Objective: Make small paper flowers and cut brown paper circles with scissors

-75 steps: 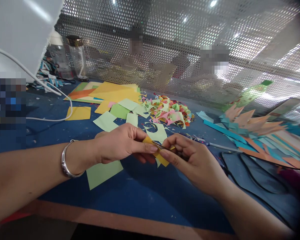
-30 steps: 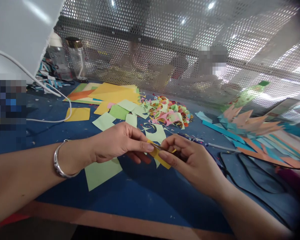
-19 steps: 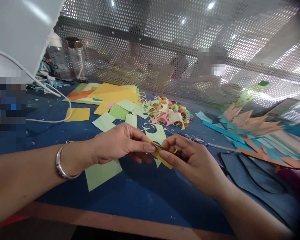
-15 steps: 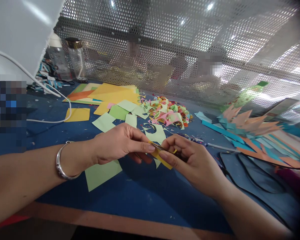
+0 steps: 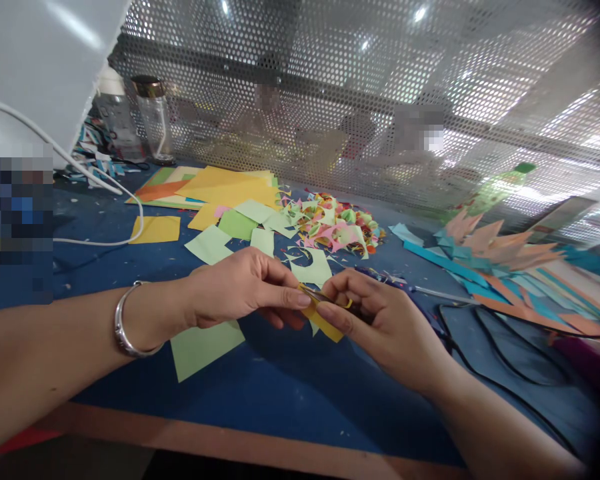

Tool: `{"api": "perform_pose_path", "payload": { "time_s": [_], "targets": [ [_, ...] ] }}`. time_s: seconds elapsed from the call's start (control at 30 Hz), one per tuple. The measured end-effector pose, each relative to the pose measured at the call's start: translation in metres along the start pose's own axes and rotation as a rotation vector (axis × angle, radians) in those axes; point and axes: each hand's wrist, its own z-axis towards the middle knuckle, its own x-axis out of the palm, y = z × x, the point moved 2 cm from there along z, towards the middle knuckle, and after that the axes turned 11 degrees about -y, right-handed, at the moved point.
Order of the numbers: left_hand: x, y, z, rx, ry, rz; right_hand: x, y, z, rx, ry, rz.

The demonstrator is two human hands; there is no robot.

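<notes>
My left hand [image 5: 245, 288], with a silver bangle at its wrist, pinches a small yellow piece of paper [image 5: 330, 327] between thumb and fingers. My right hand [image 5: 375, 317] is closed around small scissors [image 5: 314, 294]; their thin metal blades lie against the yellow paper, and the handles are mostly hidden in the palm. Both hands meet just above the table, fingertips close together. Beneath and behind them lie light green paper pieces, among them a sheet [image 5: 207, 352] below my left wrist and a piece with a round cut-out [image 5: 316, 268].
Colourful paper scraps [image 5: 337, 223] form a pile behind the hands. Yellow sheets [image 5: 230, 187] are stacked at the back left, near two bottles [image 5: 153, 127]. A white cable [image 5: 93, 242] runs at left, a black cable [image 5: 505, 360] at right. Orange and blue paper strips [image 5: 510, 267] lie at right.
The yellow paper and the scissor blades have shifted very slightly between my fingers. Both hands stay in nearly the same place.
</notes>
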Motion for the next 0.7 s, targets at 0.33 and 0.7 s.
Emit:
{"api": "perform_pose_path", "payload": {
  "time_s": [0.33,0.7],
  "targets": [
    [-0.0019,0.0004,0.0017,0.000,0.029,0.015,0.0018,-0.0001,0.0014,0.007,0.020,0.019],
    [-0.0010,0.0015,0.0017,-0.027,0.031,0.020,0.0026,-0.0022,0.0009,0.000,0.031,0.028]
  ]
}}
